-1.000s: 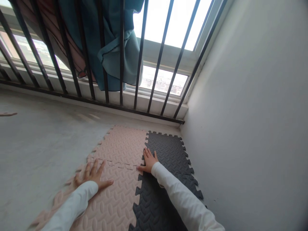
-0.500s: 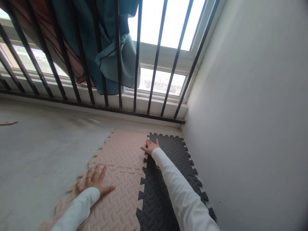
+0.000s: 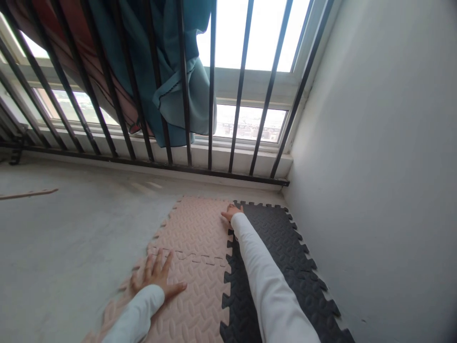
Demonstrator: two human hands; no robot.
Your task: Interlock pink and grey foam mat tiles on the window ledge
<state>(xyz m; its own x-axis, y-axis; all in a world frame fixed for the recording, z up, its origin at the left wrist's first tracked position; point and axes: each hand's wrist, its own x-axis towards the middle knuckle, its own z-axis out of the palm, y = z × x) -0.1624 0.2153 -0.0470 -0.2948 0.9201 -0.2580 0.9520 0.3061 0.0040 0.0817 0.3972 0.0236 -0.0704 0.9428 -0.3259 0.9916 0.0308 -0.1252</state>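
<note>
Two pink foam mat tiles (image 3: 193,267) with a raised oval tread are seen joined by toothed edges on the floor, the seam between them showing as a dashed line. A dark grey foam mat (image 3: 282,252) of the same tread is interlocked along their side toward 3 o'clock. The left hand (image 3: 155,278) is laid flat on the nearer pink tile, fingers spread, nothing gripped. The right hand (image 3: 233,212) is pressed at the far end of the seam between pink and grey, toward 12 o'clock; its fingers lie flat and nothing is held. White sleeves (image 3: 266,286) cover both arms.

The mats are set in a corner on a bare grey concrete floor (image 3: 64,238). A plain white wall (image 3: 374,166) rises at 3 o'clock. At 12 o'clock black metal railing bars (image 3: 210,85) stand before a window, and a teal cloth (image 3: 178,90) is draped behind them. A thin wooden strip (image 3: 28,194) lies at 9 o'clock.
</note>
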